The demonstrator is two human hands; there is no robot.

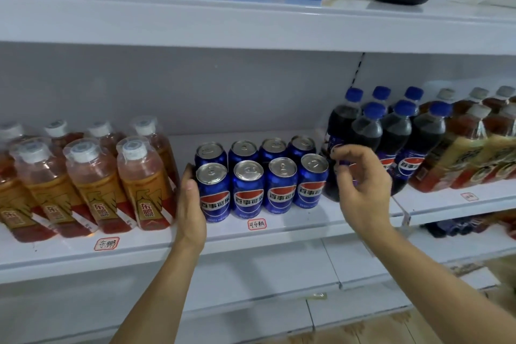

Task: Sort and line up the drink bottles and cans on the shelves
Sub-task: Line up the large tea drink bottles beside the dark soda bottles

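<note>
Left hand [190, 204]: flat and relaxed, pressing the leftmost blue can [214, 193].
Right hand [360, 179]: loosely curled, holding nothing, before cola bottles [396, 137].

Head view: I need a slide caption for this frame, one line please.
Left hand presses flat against the blue cans on the shelf while the right hand hovers, loosely curled, before the cola bottles.
</note>
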